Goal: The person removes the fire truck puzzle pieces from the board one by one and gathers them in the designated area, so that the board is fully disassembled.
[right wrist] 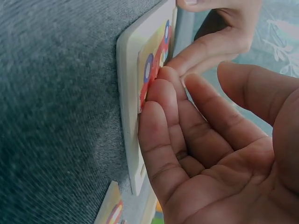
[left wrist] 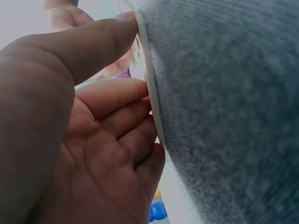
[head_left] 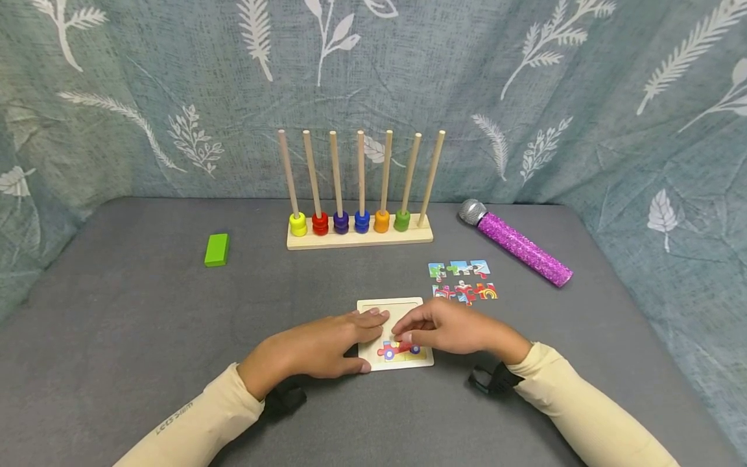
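Note:
A wooden puzzle tray (head_left: 398, 302) lies on the table before me. Joined pieces in its near part show a red vehicle with blue-rimmed wheels (right wrist: 149, 63). My left hand (head_left: 327, 344) rests on the tray's left side, fingers extended across it and thumb at the near left corner. From the right, my right hand (head_left: 458, 327) touches the joined pieces with its fingertips. In the right wrist view its thumb stands apart from the fingers, and nothing is pinched between them. Several loose jigsaw pieces (head_left: 465, 291) lie in two rows beyond the right hand.
Behind the tray stands a wooden peg rack (head_left: 362, 241) with coloured beads on most rods. A glittery purple microphone (head_left: 522, 248) lies at the right back. A green block (head_left: 217, 250) is at the left. A patterned curtain (head_left: 373, 84) hangs behind the table.

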Demonstrator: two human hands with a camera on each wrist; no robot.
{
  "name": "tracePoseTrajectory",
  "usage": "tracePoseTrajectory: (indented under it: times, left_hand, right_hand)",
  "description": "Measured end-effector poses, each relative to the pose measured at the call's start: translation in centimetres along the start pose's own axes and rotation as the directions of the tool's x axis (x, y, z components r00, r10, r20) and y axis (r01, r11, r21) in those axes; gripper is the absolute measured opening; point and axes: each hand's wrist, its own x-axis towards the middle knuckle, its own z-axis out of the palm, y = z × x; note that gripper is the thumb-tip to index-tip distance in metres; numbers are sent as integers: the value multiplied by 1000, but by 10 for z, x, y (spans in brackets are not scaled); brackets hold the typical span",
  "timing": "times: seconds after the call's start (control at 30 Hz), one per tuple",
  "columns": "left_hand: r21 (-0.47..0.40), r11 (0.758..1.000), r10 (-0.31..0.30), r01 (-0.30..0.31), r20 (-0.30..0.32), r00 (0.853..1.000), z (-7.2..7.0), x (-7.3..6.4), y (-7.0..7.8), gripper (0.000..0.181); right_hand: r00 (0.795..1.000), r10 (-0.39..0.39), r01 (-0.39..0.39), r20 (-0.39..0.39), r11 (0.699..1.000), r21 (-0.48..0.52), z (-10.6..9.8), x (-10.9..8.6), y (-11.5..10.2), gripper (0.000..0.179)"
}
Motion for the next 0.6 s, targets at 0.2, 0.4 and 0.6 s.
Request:
tracePoseTrajectory:
  times: [0.2, 0.4, 0.6]
  left_hand:
    - [8, 1000, 14, -14, -6, 1000, 1, 1, -1, 60]
    - [0, 1000, 11, -11, -7, 1000, 1, 0, -3, 62]
    - [-11, 1000, 8, -8, -2, 1000, 1, 1, -3, 62]
  right_hand:
    - [1000, -8, 9, -24, 999, 49, 0, -2, 1, 25]
    - [999, -23, 24, -42, 999, 25, 1, -1, 1, 25]
    - [995, -75, 71, -64, 995, -66, 6, 3, -1, 20]
